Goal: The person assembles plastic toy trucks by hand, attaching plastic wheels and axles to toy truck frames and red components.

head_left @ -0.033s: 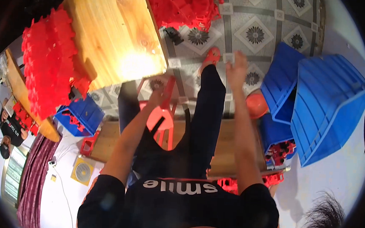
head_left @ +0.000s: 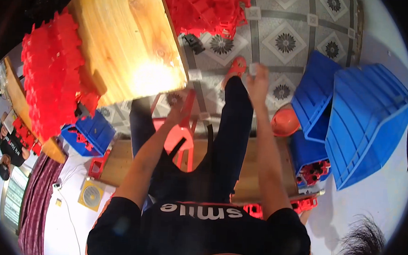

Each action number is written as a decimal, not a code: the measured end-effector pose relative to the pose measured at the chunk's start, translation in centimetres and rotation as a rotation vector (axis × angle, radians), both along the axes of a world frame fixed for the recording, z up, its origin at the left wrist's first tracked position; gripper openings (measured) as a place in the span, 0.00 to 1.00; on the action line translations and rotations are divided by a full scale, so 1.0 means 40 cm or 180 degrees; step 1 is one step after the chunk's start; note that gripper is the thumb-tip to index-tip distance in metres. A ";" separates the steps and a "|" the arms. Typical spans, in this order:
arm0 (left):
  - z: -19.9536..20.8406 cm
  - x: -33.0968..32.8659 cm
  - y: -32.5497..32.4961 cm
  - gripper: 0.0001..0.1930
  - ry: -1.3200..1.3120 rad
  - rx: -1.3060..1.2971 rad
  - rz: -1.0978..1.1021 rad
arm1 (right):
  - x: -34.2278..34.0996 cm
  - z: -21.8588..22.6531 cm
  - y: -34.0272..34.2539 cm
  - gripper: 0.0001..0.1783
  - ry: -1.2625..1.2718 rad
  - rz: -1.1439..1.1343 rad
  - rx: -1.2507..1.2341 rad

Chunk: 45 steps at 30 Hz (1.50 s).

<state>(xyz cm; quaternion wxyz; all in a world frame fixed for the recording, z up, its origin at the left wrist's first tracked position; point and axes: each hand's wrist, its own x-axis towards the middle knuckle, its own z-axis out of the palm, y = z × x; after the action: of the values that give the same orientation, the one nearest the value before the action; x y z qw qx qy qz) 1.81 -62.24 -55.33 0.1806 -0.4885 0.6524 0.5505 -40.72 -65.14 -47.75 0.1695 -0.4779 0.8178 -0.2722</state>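
Note:
My left hand [head_left: 178, 113] is beside the upright red leg of a pink-red plastic stool [head_left: 177, 137], between my legs. Its fingers are blurred against the red leg, and whether they wrap round it I cannot tell. My right hand [head_left: 258, 84] is raised in front of my right knee, over the patterned tile floor [head_left: 286, 41]. Its fingers are stretched out and somewhat apart, and I see nothing in it. A red rounded bowl-like thing [head_left: 286, 122] lies on the floor to the right of my right forearm.
A wooden table [head_left: 130, 34] bears stacked red plastic parts [head_left: 53, 76] on its left. More red parts [head_left: 206, 8] lie heaped beyond it. Large blue bins [head_left: 370, 119] stand at right; a smaller blue bin [head_left: 89, 134] is at left. Another person [head_left: 13, 146] is far left.
My right hand has come down slightly and drawn a little nearer to my right knee. My left hand stays by the stool leg. The whole view has shifted slightly.

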 end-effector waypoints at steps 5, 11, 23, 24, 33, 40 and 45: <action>-0.109 0.057 0.202 0.44 -0.1651 -0.0168 -0.1010 | 0.104 -0.161 -0.033 0.20 -0.0240 -0.0452 0.0347; -0.259 0.239 0.206 0.34 -0.1076 0.0317 -0.1727 | 0.174 -0.151 -0.215 0.20 -0.0009 -0.0618 0.0010; -0.235 0.118 -0.126 0.23 -0.0611 0.0393 -0.1310 | 0.256 -0.153 -0.335 0.21 0.0557 -0.1356 -0.0953; -0.234 0.112 -0.134 0.23 -0.0573 0.0251 -0.1336 | 0.253 -0.153 -0.328 0.22 0.0638 -0.1460 -0.1024; -0.008 0.167 -0.251 0.18 0.0222 -0.1240 -0.1490 | 0.292 -0.076 -0.246 0.25 0.0363 -0.2430 -0.2842; 0.414 0.466 -0.308 0.14 0.2015 -0.3844 0.1353 | 0.608 0.314 -0.322 0.24 0.0240 -0.1291 -0.3236; 0.433 0.633 -0.449 0.40 0.1758 -0.5071 0.2644 | 0.691 0.369 -0.579 0.27 -0.2153 -0.0026 -0.2083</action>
<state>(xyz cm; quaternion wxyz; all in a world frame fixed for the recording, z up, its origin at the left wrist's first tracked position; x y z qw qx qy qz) 27.13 -80.19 -38.01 -0.5790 -0.5140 0.6302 0.0586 -13.07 -88.28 -32.98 0.2657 -0.3874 0.5897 -0.6569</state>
